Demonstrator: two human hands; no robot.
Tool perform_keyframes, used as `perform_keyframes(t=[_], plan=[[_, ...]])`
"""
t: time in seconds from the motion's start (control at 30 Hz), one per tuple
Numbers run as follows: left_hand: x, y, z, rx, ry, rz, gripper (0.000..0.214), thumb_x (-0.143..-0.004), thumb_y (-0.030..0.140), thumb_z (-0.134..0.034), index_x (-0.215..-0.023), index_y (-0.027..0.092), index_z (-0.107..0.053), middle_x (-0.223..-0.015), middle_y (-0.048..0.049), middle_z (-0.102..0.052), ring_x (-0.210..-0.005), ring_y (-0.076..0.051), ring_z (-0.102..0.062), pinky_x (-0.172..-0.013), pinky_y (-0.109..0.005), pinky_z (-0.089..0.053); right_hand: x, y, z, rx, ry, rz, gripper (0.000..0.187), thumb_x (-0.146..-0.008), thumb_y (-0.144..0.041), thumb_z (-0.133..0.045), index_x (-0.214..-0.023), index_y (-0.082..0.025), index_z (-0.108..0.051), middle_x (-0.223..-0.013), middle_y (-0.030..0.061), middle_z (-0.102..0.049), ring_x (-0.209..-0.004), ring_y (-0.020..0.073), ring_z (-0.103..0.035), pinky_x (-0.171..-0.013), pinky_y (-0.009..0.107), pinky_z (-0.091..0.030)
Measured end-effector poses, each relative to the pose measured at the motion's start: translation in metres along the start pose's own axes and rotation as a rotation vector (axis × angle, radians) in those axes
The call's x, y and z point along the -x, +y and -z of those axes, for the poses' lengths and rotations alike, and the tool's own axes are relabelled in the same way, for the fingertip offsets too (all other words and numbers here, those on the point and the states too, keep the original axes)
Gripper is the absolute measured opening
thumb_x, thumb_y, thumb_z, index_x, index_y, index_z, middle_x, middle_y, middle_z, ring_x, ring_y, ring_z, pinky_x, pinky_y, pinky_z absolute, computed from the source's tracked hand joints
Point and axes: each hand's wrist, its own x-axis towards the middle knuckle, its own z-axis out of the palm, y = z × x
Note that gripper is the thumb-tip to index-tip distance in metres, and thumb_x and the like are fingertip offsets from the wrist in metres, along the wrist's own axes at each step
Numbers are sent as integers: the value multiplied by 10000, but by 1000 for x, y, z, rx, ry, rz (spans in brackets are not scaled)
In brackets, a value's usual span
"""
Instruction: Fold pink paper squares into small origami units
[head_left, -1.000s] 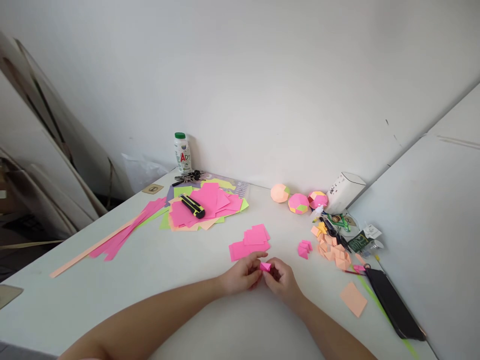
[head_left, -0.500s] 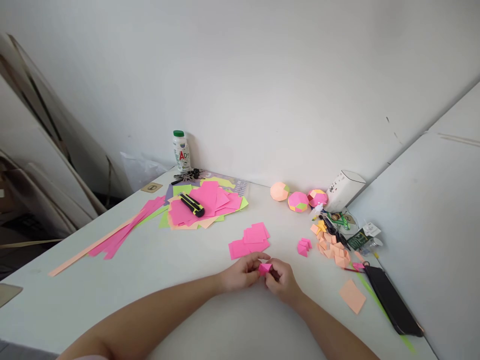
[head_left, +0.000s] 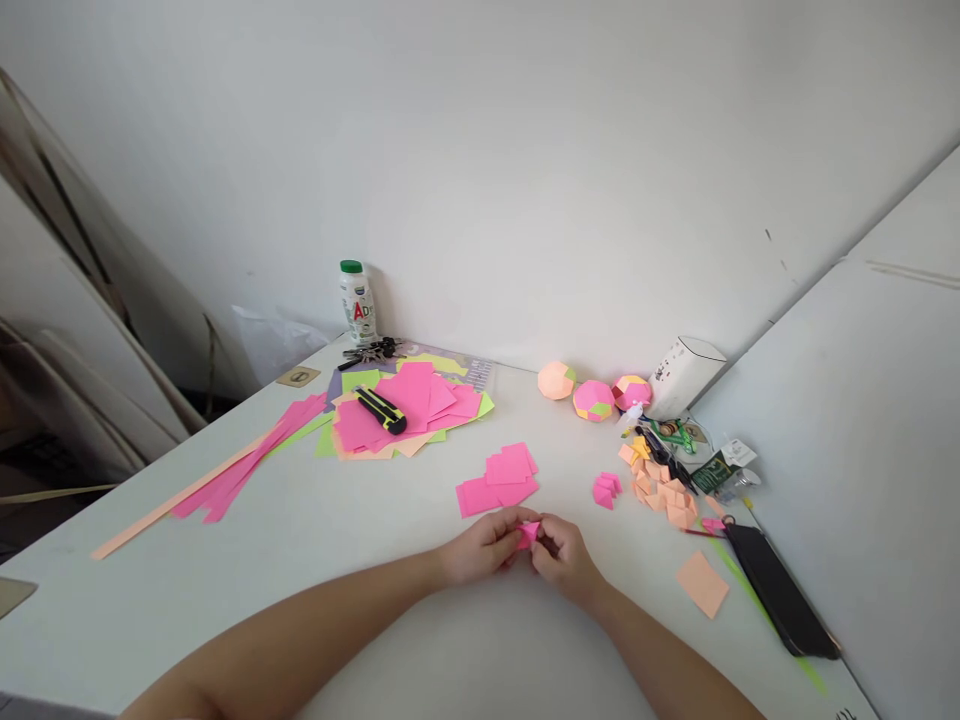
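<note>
Between my two hands, low over the white table, is a small folded piece of pink paper [head_left: 529,535]. My left hand [head_left: 484,545] pinches its left side, and my right hand [head_left: 566,560] grips it from the right. Fingers cover much of the fold. Just beyond my left hand lie several flat pink paper squares [head_left: 499,480], overlapping one another. Some folded pink paper pieces [head_left: 606,490] stand a little way past my right hand. Farther right is a heap of folded peach paper pieces [head_left: 664,495], and a flat peach square [head_left: 703,584] lies nearer me.
A utility knife [head_left: 380,410] rests on a pile of coloured paper [head_left: 427,395]. Behind it are keys [head_left: 373,352] and a bottle [head_left: 358,302]. Long paper strips [head_left: 247,460] lie at left. Paper balls [head_left: 594,400] and a white container [head_left: 684,378] stand by the wall; a black pouch [head_left: 780,590] lies right.
My fingers have closed further over the pink paper, so less of it shows. Both hands stay in nearly the same place. The view has shifted slightly.
</note>
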Motion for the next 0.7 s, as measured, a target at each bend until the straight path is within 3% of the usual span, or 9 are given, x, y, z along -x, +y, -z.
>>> perform_keyframes(t=[0.27,0.53,0.63,0.7], plan=[[-2,-9,3,36,62,-8,436,-810,390,-559,-1185,207,-435,-689,69,-347,-509,-68,-425,-482,-225,-384,0,-3,2,-122,33,-132,157,-729,-206,-515,-613,-202,-410,-472,-57,-468,-425,97,-438,-425,214,-336],[-5,-13,4,98,103,39,379,-844,378,-499,-1159,173,-451,-612,68,-398,-492,-78,-403,-461,-214,-351,1,-4,1,-111,23,-110,112,-734,-162,-482,-647,-198,-420,-493,-49,-501,-427,92,-440,-427,211,-334],[-6,-15,7,141,115,33,384,-848,374,-480,-1162,157,-437,-556,84,-387,-440,-75,-376,-435,-211,-320,2,0,0,-124,53,-78,89,-730,-144,-489,-784,-199,-443,-521,-63,-508,-436,91,-434,-433,205,-329],[-7,-15,8,192,122,27,398,-833,372,-493,-1159,153,-426,-550,94,-362,-416,-72,-367,-419,-212,-309,3,3,-2,-142,105,-44,261,-720,-137,-518,-952,-204,-421,-565,-76,-518,-456,92,-440,-449,204,-337]])
